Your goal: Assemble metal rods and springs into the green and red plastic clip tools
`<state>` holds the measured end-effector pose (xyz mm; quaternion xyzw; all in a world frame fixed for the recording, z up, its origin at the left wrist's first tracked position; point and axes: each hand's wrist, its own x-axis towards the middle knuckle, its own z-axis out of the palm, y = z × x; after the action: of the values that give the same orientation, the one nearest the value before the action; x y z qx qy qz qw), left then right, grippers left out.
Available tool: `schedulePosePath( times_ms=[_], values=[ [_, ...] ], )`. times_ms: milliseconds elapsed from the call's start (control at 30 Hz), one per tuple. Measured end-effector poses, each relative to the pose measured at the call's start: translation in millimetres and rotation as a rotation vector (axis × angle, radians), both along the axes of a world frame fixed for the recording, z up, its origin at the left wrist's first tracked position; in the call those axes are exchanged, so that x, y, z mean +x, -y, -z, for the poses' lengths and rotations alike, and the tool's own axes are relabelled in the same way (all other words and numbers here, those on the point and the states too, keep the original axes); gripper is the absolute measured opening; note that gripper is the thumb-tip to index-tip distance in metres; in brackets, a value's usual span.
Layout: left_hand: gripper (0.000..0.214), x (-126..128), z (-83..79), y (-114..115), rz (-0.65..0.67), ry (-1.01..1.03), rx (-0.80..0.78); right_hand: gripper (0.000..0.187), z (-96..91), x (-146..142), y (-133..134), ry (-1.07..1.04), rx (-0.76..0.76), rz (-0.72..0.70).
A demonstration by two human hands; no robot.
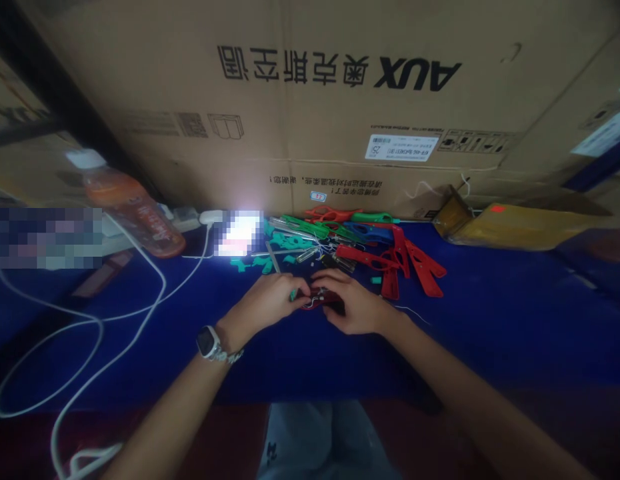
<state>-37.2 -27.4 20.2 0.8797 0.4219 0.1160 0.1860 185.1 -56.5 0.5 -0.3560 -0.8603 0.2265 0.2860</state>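
Note:
Both hands meet over a red plastic lighter casing (315, 299) at the middle of the blue table. My left hand (275, 298) pinches its left end, and a small green piece (293, 295) shows by the fingers. A metal tube (273, 256) points up and away beyond that hand. My right hand (354, 301) curls over the casing's right end, fingertips at small parts and a white wire inside. Just beyond lie red casing halves (425, 268), green casings (303, 227), a blue casing (373, 233) and turquoise small parts (285, 240).
A large cardboard box (290, 120) stands upright behind the table. At left are an orange drink bottle (133, 210), white cables (157, 293) and a bright blurred screen (239, 233). A yellow bag (520, 227) lies at back right.

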Motion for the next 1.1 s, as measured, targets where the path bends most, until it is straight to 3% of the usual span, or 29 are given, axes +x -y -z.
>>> schedulePosePath(
  times_ms=[233, 533, 1100],
  values=[
    [0.01, -3, -3.6, -3, -0.026, -0.044, 0.043, 0.025, 2.2, -4, -3, -0.007, -0.035, 0.083],
    [0.009, 4, -20.7, -8, -0.016, -0.151, 0.024, 0.026, 3.4, -9, -4, -0.023, -0.007, 0.125],
    [0.015, 11, -26.4, 1, 0.053, -0.259, 0.128, 0.037, 6.5, -12, 1, -0.061, 0.0, 0.092]
  ],
)
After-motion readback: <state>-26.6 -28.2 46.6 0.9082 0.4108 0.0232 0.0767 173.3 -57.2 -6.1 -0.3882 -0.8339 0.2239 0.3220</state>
